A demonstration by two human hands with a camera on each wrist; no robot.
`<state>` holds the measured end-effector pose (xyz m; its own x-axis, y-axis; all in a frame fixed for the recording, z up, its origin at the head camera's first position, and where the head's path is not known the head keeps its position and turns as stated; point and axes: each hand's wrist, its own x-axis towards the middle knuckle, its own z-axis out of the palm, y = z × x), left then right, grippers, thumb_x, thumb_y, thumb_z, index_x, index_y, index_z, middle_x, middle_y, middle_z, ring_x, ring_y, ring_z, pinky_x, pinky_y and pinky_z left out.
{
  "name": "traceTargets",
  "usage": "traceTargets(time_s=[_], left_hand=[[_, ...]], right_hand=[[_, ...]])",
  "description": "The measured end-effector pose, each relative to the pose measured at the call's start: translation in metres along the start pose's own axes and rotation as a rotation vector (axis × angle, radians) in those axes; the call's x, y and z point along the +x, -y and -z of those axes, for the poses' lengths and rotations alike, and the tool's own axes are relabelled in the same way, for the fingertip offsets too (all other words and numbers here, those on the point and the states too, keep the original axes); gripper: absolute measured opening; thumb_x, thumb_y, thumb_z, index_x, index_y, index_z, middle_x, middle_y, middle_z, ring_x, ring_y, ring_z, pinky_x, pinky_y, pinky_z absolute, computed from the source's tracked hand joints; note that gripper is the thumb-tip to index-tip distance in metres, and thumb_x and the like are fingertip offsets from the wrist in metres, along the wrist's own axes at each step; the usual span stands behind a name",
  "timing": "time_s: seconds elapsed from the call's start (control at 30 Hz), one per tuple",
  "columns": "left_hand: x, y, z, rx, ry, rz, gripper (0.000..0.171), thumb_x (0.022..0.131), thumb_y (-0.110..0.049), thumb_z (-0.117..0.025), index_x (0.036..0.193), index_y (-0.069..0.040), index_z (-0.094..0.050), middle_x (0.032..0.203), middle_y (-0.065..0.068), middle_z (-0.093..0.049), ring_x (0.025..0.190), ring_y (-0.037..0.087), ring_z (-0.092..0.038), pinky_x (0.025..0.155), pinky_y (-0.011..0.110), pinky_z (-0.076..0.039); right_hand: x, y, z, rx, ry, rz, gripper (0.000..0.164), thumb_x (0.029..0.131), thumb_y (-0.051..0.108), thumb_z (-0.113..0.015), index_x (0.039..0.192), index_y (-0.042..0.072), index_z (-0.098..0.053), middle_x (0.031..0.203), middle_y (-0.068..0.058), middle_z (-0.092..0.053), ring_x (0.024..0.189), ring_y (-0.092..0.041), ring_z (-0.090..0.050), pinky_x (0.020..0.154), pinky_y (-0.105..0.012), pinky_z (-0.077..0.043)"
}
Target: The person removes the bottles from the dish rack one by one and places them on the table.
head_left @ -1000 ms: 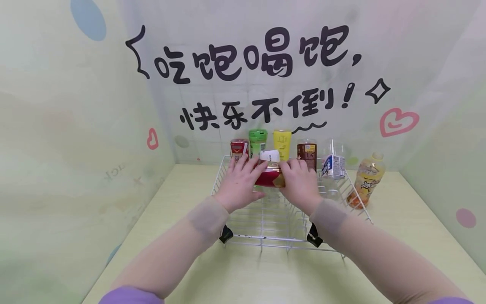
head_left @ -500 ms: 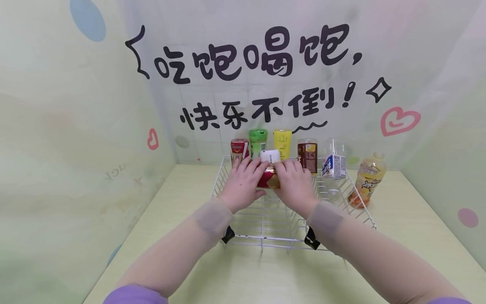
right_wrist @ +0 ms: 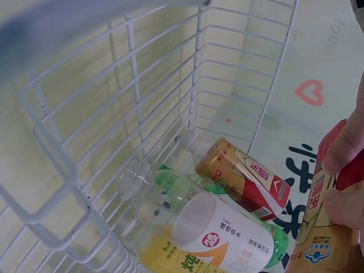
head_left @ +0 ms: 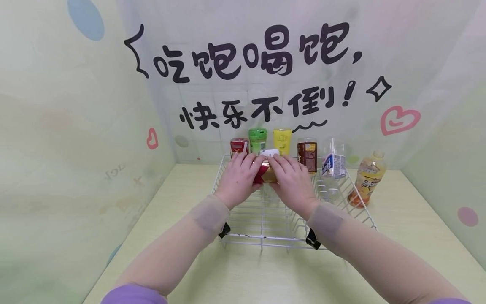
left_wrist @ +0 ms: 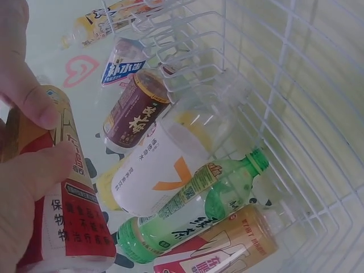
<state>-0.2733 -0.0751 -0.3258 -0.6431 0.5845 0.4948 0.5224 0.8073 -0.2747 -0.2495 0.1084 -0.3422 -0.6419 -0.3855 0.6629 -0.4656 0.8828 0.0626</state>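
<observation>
A red-and-gold drink bottle [head_left: 265,172] lies sideways between my two hands, raised over a white wire rack [head_left: 262,237]. My left hand [head_left: 239,179] grips its left part, and my right hand [head_left: 294,183] its right part. Thumbs sit on the near side of the bottle, fingers over the top; the hands cover both its ends in the head view. Its printed label shows in the left wrist view. Just beyond it, in the rack, a white-labelled bottle [left_wrist: 151,170] stands cap-end down, beside a green bottle [left_wrist: 190,207] and another red-and-gold bottle [right_wrist: 244,173].
Further along the rack's back row are a yellow bottle [head_left: 282,141], a dark brown bottle [head_left: 307,156] and a clear bottle with a blue-and-white label [head_left: 333,165]. A yellow-labelled bottle [head_left: 366,179] stands right of the rack on the table [head_left: 410,236]. Black clips [head_left: 312,240] hang at the rack's front.
The bottle has been turned in my hands, so more of its gold side faces me. My right hand has shifted slightly left, closer to the left one.
</observation>
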Motion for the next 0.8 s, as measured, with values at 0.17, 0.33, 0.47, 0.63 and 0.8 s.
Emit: traceTargets(time_s=[0.17,0.33,0.47,0.63,0.8], left_hand=[[0.0,0.001,0.002,-0.017,-0.007,-0.011,0.075,0.079,-0.043,-0.077,0.139,-0.011,-0.045,0.132,0.013,-0.053,0.121,0.033,-0.048,0.108,0.047,-0.035],[-0.002,0.005,0.004,-0.011,-0.011,-0.005,0.074,0.08,-0.043,-0.076,0.14,-0.012,-0.044,0.133,0.012,-0.053,0.121,0.032,-0.047,0.102,0.045,-0.042],[-0.005,0.01,0.004,0.0,-0.002,0.009,0.074,0.08,-0.044,-0.075,0.139,-0.011,-0.044,0.134,0.013,-0.052,0.12,0.032,-0.046,0.103,0.043,-0.042],[-0.01,0.021,0.003,0.002,-0.007,0.039,0.076,0.079,-0.043,-0.077,0.139,-0.01,-0.045,0.133,0.014,-0.053,0.118,0.032,-0.047,0.105,0.04,-0.04],[-0.015,0.032,-0.001,-0.05,-0.009,0.086,0.079,0.078,-0.042,-0.078,0.141,-0.009,-0.043,0.134,0.014,-0.051,0.118,0.034,-0.047,0.105,0.042,-0.038]], right_hand=[[0.0,-0.001,0.0,-0.003,-0.012,0.026,0.07,0.076,0.028,-0.083,0.136,0.008,-0.052,0.137,-0.01,-0.054,0.124,-0.031,-0.048,0.092,-0.052,-0.047],[0.001,-0.001,0.0,-0.015,-0.044,0.072,0.068,0.077,0.026,-0.082,0.136,0.008,-0.052,0.138,-0.01,-0.054,0.125,-0.031,-0.048,0.095,-0.051,-0.046],[-0.001,-0.003,0.002,-0.035,-0.038,0.104,0.067,0.078,0.024,-0.081,0.137,0.01,-0.052,0.141,-0.012,-0.051,0.128,-0.032,-0.047,0.098,-0.051,-0.045],[-0.005,-0.006,0.008,-0.024,-0.017,0.119,0.069,0.079,0.027,-0.08,0.139,0.01,-0.05,0.145,-0.012,-0.046,0.132,-0.034,-0.042,0.103,-0.052,-0.04],[-0.012,-0.012,0.014,-0.013,-0.045,0.12,0.074,0.077,0.03,-0.081,0.14,0.011,-0.048,0.145,-0.012,-0.046,0.132,-0.034,-0.041,0.107,-0.052,-0.035]])
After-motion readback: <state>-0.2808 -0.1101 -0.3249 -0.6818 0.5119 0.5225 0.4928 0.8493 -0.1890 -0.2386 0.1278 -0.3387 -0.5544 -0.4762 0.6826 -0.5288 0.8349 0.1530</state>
